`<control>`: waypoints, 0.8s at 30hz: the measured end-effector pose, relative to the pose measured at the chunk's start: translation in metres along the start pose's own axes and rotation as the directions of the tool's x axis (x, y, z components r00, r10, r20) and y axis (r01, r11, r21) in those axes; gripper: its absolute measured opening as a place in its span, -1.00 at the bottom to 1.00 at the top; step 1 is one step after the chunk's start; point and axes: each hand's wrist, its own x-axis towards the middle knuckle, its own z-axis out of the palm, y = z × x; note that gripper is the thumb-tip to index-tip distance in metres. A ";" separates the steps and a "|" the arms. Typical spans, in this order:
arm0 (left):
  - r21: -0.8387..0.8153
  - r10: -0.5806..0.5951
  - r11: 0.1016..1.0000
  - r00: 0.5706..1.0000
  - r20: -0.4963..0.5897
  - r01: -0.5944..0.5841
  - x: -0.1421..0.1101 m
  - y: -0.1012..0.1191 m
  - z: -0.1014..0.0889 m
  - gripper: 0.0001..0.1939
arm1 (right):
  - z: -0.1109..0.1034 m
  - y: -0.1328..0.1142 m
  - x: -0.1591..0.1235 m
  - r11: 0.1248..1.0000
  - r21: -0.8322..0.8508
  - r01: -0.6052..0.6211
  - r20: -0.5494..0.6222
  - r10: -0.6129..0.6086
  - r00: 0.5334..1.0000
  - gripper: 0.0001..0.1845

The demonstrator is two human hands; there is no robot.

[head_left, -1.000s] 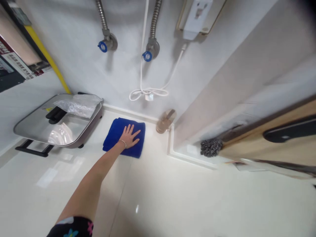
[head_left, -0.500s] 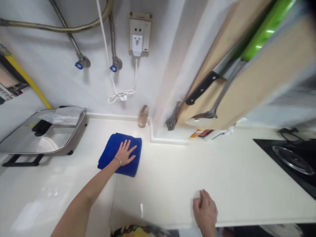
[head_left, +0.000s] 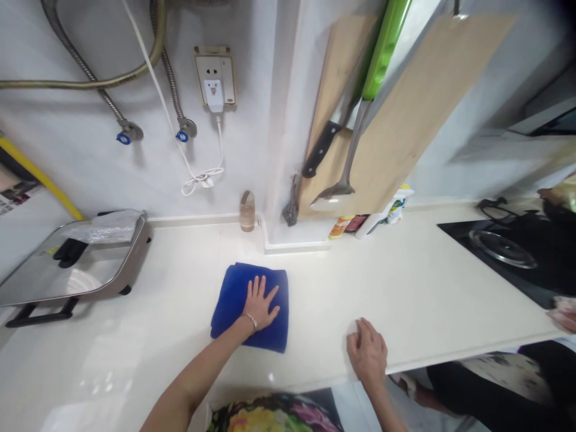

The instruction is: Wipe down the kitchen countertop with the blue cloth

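Note:
A folded blue cloth (head_left: 231,306) lies flat on the white countertop (head_left: 180,288). My left hand (head_left: 260,302), with a bracelet at the wrist, is pressed palm down on it, fingers spread. To the right of the cloth, my right hand (head_left: 369,350) rests near the counter's front edge. Its fingers are curled in and close together, and I see nothing held in them. Behind the cloth, against the wall, stands a small clear brownish glass (head_left: 247,213).
An electric pan with a lid (head_left: 94,264) sits on the left. Cutting boards (head_left: 405,126), a knife (head_left: 321,150) and a green-handled spatula (head_left: 380,54) hang at the wall corner above bottles (head_left: 341,227). A black cooktop (head_left: 477,252) is on the right, with another person's hand (head_left: 564,313) beside it.
My left hand and the blue cloth have slid right and nearer to me across the counter. My view has turned right, bringing another person into sight at the right edge.

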 end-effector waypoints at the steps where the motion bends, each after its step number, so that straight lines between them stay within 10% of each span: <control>1: -0.009 -0.015 1.000 1.000 -0.005 0.015 -0.001 0.003 0.001 -0.29 | 0.000 0.000 0.000 1.000 0.000 -0.001 -0.005 0.001 1.000 -0.54; 10: -0.047 -0.090 0.995 0.994 -0.057 0.087 -0.018 -0.005 -0.001 -0.34 | 0.000 0.003 -0.002 1.000 0.010 0.017 -0.011 -0.017 1.000 -0.50; 24: -0.008 -0.469 0.882 0.879 -0.089 0.470 0.057 -0.142 -0.025 -0.39 | -0.005 0.003 0.003 0.999 0.014 0.029 0.012 -0.030 0.999 -0.49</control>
